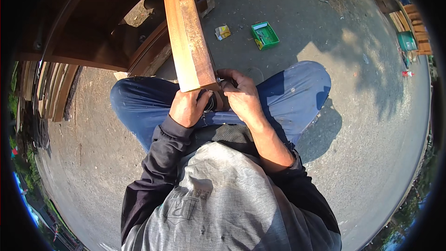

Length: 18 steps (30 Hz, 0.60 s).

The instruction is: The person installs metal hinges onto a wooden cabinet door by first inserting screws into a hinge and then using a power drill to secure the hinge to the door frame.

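A long wooden beam (191,38), part bare pale wood and part brown, runs from the top edge down to a point between my knees. My left hand (188,106) is at its near end, the fingers hidden beneath the wood and the thumb showing beside it. My right hand (240,90) is at the right side of that end, its thumb and curled fingers around a small metal piece (218,76) against the beam. What exactly the metal piece is cannot be told.
Ahead on the concrete lie a green open box (265,36) with small items and a small yellow carton (222,32). Dark brown wooden furniture (87,17) fills the upper left. Planks (57,90) are stacked at the left; a green container (407,40) and a red-and-white bottle (407,74) are far right.
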### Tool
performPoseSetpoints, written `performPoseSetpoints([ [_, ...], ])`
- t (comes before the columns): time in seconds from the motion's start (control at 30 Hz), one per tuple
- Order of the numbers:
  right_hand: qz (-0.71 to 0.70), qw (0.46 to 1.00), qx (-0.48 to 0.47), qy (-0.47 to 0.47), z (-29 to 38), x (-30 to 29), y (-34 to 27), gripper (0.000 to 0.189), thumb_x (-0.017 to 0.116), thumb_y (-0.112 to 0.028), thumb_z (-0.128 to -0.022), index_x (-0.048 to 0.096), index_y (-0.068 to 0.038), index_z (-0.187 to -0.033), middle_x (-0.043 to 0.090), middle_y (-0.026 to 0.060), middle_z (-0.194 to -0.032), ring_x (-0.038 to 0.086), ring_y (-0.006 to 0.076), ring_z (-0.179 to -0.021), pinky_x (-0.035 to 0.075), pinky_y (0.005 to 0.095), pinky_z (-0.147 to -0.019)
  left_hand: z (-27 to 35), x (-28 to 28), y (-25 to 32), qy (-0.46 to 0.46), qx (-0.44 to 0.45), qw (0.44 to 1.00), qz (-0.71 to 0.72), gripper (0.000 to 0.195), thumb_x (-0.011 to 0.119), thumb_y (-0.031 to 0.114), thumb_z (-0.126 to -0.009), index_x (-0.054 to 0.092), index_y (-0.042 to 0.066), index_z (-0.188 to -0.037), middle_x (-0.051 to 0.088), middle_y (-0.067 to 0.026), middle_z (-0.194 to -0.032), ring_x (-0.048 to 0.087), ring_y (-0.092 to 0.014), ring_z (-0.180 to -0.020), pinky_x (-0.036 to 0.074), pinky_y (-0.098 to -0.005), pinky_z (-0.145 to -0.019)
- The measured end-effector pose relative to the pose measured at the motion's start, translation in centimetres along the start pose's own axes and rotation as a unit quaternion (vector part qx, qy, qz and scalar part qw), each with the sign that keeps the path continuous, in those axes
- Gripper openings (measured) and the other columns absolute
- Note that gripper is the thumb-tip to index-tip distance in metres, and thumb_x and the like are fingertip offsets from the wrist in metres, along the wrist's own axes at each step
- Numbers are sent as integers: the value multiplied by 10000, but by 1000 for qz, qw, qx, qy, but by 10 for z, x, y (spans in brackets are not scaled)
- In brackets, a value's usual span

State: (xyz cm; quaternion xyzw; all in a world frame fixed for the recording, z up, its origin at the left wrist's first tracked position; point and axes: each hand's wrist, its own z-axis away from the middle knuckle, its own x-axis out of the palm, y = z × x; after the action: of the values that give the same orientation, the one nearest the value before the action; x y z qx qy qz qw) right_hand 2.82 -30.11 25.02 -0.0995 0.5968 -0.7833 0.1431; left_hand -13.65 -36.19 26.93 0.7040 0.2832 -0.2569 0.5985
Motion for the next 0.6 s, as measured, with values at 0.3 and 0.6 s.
performPoseSetpoints([
  [0.3, 181, 976, -47, 115, 14, -74, -20, 271, 514, 16, -885, 664, 23, -1111, 702, 224, -1059, 678, 384, -1002, 526, 420, -885, -56, 70, 44, -3, -18, 997, 75, 347, 732, 109, -864, 565, -35, -1132, 699, -217, -1036, 709, -343, -971, 554, -394, -808],
  [0.6, 85, 964, -27, 250, -32, -130, -3, 310, 733, -146, -807, 709, 26, -1064, 721, 189, -991, 694, 311, -897, 525, 370, -817, -125, 128, 67, -2, -10, 990, 138, 318, 630, 123, -958, 542, -61, -1202, 712, -218, -1086, 717, -284, -1014, 550, -350, -876],
])
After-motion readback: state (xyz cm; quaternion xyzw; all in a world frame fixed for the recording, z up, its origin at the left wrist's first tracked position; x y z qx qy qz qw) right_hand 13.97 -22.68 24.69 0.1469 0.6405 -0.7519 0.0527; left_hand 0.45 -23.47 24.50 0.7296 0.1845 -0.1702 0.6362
